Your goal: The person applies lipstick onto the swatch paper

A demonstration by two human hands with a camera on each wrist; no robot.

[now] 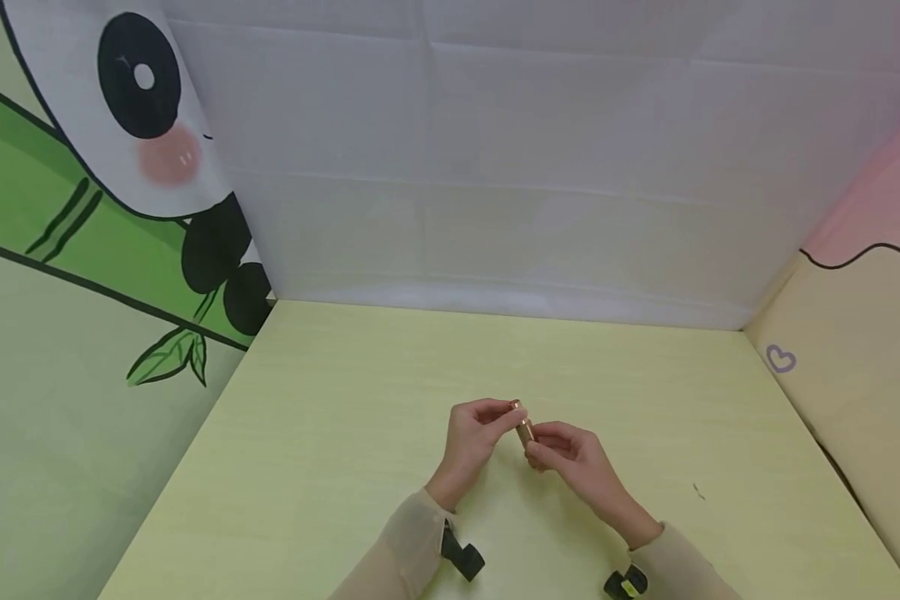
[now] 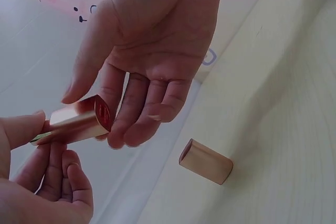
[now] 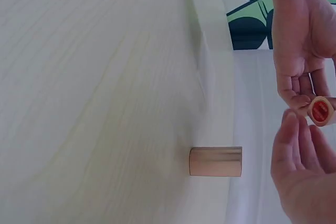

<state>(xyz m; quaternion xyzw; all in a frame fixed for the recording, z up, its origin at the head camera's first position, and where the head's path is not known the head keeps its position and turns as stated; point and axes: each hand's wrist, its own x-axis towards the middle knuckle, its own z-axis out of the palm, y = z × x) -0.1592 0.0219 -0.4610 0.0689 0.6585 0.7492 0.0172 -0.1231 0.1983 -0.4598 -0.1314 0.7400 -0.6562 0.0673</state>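
A shiny rose-gold lipstick tube (image 1: 525,431) is held above the table, between both hands. My left hand (image 1: 471,437) pinches its narrower end between thumb and fingers, as the left wrist view shows. At the wider end, my right hand (image 1: 579,468) has its thumb and index finger about the tube, the other fingers loosely bent. A red label on the tube's base (image 3: 321,110) faces the right wrist camera. Below the hands, a separate rose-gold cap (image 2: 206,162) is on the table; in the head view I cannot make it out behind the hands.
The pale yellow-green table (image 1: 345,375) runs back to a white wall panel (image 1: 495,208). Panels with painted cartoon shapes stand at the left (image 1: 67,400) and right (image 1: 855,350). A small dark mark (image 1: 698,492) shows on the table at the right.
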